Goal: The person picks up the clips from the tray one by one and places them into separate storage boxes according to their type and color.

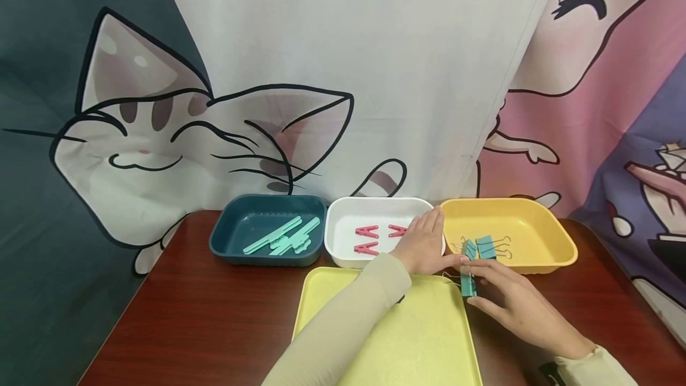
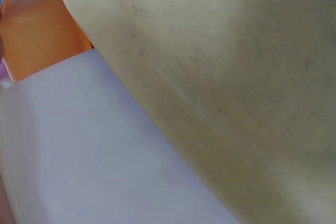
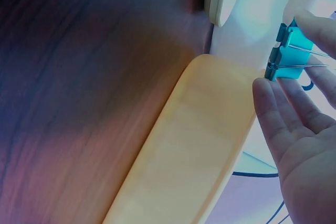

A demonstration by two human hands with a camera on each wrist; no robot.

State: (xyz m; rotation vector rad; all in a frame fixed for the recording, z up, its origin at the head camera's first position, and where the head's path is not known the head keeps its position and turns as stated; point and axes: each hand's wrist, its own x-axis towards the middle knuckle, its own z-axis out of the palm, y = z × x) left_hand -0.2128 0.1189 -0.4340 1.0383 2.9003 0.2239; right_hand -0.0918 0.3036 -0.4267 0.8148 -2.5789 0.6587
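Note:
My right hand (image 1: 514,305) pinches a teal binder clip (image 1: 468,283) between thumb and fingers, just in front of the yellow bin (image 1: 536,243). The clip (image 3: 294,51) shows its wire handles in the right wrist view. Reaching across, my left hand (image 1: 420,246) lies with straight fingers over the right rim of the white bin (image 1: 343,249); its thumb extends to the right hand's fingertips, and contact with the clip is unclear. Two more teal binder clips (image 1: 486,247) lie in the yellow bin. A sleeve fills much of the left wrist view.
Pink clothespins (image 1: 367,248) lie in the white bin. Left of it, a dark blue bin (image 1: 230,255) holds several mint-green clips (image 1: 273,235). A pale yellow tray (image 1: 423,338) lies in front on the brown table (image 1: 203,314), under the left forearm. A printed cloth (image 1: 375,46) hangs behind.

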